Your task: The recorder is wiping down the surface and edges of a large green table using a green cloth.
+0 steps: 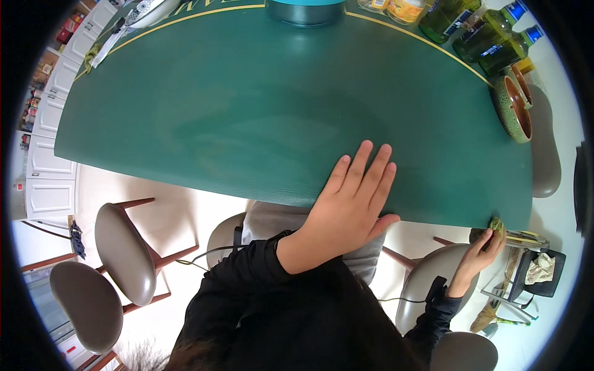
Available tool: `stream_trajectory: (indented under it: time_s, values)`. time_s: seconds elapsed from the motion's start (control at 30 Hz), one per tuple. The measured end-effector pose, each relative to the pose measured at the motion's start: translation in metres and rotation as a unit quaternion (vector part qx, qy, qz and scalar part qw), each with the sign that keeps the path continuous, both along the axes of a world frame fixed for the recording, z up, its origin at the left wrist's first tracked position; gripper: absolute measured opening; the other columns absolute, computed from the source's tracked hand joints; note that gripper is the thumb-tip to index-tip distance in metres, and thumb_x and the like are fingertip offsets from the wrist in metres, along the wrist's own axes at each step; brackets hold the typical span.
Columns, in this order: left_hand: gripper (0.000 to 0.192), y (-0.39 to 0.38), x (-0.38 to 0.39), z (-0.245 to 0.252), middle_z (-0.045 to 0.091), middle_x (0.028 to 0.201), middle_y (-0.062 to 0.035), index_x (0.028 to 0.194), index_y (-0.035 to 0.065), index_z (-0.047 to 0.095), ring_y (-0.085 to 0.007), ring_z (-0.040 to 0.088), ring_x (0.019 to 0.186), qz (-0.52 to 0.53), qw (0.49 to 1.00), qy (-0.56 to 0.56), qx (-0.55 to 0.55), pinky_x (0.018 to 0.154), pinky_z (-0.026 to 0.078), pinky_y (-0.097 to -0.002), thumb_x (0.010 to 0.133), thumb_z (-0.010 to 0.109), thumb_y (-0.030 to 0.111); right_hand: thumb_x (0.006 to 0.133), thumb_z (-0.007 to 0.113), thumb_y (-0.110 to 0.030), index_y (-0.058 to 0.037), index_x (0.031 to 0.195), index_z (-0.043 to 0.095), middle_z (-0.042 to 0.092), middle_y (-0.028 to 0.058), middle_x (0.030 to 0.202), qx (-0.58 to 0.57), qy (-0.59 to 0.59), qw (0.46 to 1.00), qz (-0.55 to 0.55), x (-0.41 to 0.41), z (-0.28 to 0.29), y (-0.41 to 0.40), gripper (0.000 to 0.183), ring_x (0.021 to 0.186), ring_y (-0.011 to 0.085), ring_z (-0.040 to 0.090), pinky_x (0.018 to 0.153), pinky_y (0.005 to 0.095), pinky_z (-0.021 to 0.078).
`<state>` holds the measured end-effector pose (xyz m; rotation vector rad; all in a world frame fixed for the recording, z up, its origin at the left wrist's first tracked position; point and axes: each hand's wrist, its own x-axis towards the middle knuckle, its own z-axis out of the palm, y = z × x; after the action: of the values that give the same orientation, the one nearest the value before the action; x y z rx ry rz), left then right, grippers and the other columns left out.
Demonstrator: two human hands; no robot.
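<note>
My left hand [350, 204] lies palm down near the front edge of a green table mat [260, 106], its fingers slightly apart and nothing seen in it. Far to the right, my right hand [482, 252] has its fingers closed on a small crumpled green cloth [496, 225] at the mat's front right edge. Part of the cloth is hidden by the fingers.
Green glass bottles [482, 35] and speckled ceramic bowls [513, 106] are at the right. A dark round container [306, 14] stands at the far middle. At the far left lie a dish [155, 11] and another green cloth [91, 58]. Chairs [125, 252] surround the table.
</note>
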<state>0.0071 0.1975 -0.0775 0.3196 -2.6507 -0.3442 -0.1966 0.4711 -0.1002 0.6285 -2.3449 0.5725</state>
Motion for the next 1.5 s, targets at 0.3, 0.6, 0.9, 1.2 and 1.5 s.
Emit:
stream_trajectory:
  time_s: [0.3,0.6,0.9,1.2,1.5]
  values:
    - [0.055,-0.001,-0.001,-0.018,0.053,0.133,-0.0150,0.119,0.0004,0.057,-0.0333,0.052,0.120,0.024,0.988,0.110,-0.102,0.088,0.043,-0.0368,0.086,0.049,0.044,0.091,0.056,-0.015,-0.0022,0.094,0.063,0.063,0.0110,0.113,-0.057,0.010,0.995,0.079,0.056,-0.003,-0.070,0.015,0.097,0.0242,0.051,0.089,0.0335,0.0382]
    - [0.041,-0.011,0.008,-0.006,0.059,0.123,-0.0117,0.110,0.0025,0.062,-0.0304,0.056,0.115,-0.019,0.993,0.114,-0.039,0.092,0.041,-0.0401,0.081,0.057,0.031,0.073,0.071,-0.005,-0.0026,0.073,0.060,0.064,0.0104,0.105,-0.010,-0.029,0.955,0.294,0.124,0.019,-0.162,0.012,0.087,0.0266,0.052,0.077,0.0359,0.0406]
    - [0.009,-0.122,0.141,0.008,0.064,0.110,-0.0096,0.090,0.0023,0.068,-0.0254,0.061,0.097,0.370,0.915,0.133,-0.097,0.091,0.044,-0.0383,0.082,0.063,0.005,0.068,0.065,0.003,0.0002,0.075,0.062,0.059,0.0152,0.095,0.225,-0.137,0.907,0.330,0.063,0.095,-0.132,0.009,0.084,0.0306,0.058,0.070,0.0397,0.0477]
    - [0.029,-0.195,0.198,-0.046,0.065,0.106,-0.0103,0.096,0.0008,0.064,-0.0233,0.056,0.100,0.427,0.833,0.325,-0.136,0.091,0.040,-0.0374,0.092,0.040,0.017,0.060,0.061,-0.004,-0.0070,0.077,0.062,0.057,0.0073,0.088,0.376,-0.136,0.685,0.609,0.075,0.118,-0.254,0.017,0.074,0.0258,0.053,0.064,0.0361,0.0454]
    - [0.046,-0.221,0.202,-0.076,0.065,0.098,-0.0135,0.095,0.0013,0.059,-0.0223,0.053,0.100,0.381,0.811,0.408,-0.172,0.098,0.037,-0.0399,0.091,0.026,0.032,0.074,0.063,-0.004,-0.0073,0.080,0.059,0.055,0.0065,0.091,0.216,-0.099,0.623,0.745,0.134,0.083,-0.427,0.008,0.086,0.0289,0.053,0.071,0.0386,0.0439]
